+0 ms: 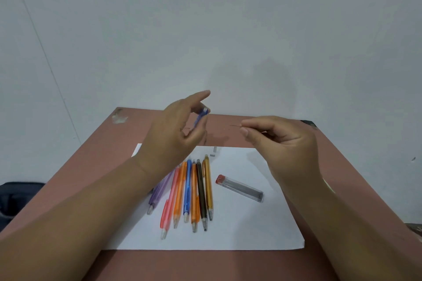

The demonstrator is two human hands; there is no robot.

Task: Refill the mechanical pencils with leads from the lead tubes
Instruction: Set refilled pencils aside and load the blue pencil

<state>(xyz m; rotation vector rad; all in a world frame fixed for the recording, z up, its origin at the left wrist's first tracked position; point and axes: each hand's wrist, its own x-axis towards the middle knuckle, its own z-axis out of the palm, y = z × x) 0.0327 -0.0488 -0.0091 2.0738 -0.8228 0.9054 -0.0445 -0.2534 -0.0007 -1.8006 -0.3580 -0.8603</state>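
Left hand point(173, 134) raised above table, fingers curled round blue pencil point(200, 117). Right hand point(280, 141) pinching thin lead point(235, 125). Lead tube point(239, 188) on paper point(251, 223); no legible print.

Seven mechanical pencils point(187, 191) lying on paper, one more held point(199, 118), one lead tube point(239, 188), two small caps point(213, 152)

2 bare forearms, sleeveless in view, hands ungloved, ringless.

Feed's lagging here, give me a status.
Left hand holds blue pencil. Right hand pinches a lead. Lead tube on paper. Nothing between them.
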